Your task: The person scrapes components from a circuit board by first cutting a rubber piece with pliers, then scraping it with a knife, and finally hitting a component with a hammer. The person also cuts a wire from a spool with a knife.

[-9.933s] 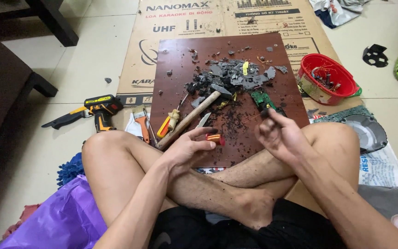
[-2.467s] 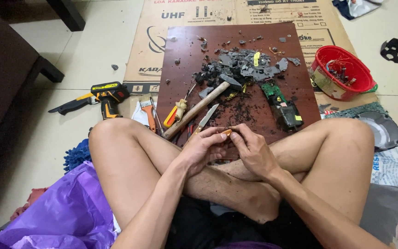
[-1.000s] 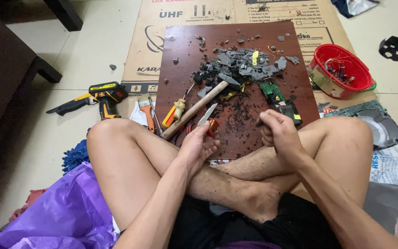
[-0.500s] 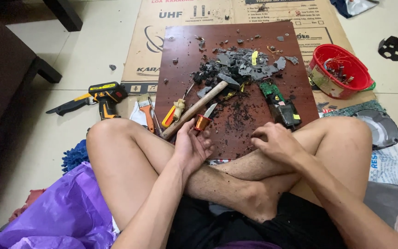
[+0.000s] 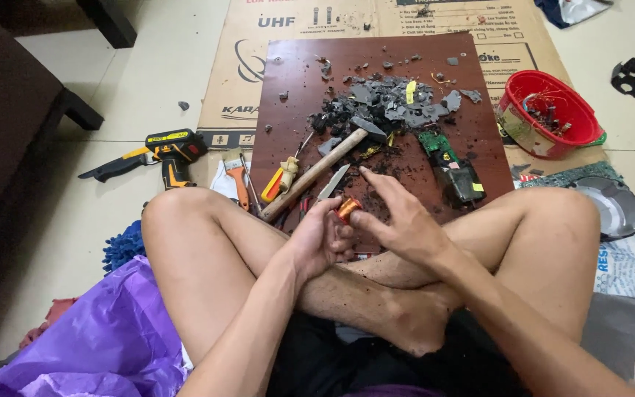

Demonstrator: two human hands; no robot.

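Since half a second ago the right hand [image 5: 406, 224] has come back in from the right thigh to the small copper coil [image 5: 348, 209], and the left hand [image 5: 316, 239] has kept its place at the near edge of the brown board [image 5: 288, 95].

Landmark: the brown board, which lies flat on cardboard in front of the crossed legs.

Position of the piece: the copper coil sits just over the board's near edge, about its middle, directly between the two hands. Its long axis appears to run roughly upright with a slight lean toward the left hand; the piece is small and this is not certain.

Left hand: closed around the coil from below and from the left, fingers curled, thumb side up. It carries the piece.

Right hand: thumb and forefinger pinch at the coil's right side; the other fingers are spread and point across the board toward the hammer [image 5: 325, 165]. It touches the coil but does not carry it.

Nearer hand: both are in contact; the left has the fuller grasp.

Surroundings: a heap of dark broken fragments [image 5: 387, 106] at the board's far half, a green circuit board [image 5: 450, 165] toward its right edge, a red basket [image 5: 549, 114] off the board's right side, and a yellow drill [image 5: 159, 151] off its left side.
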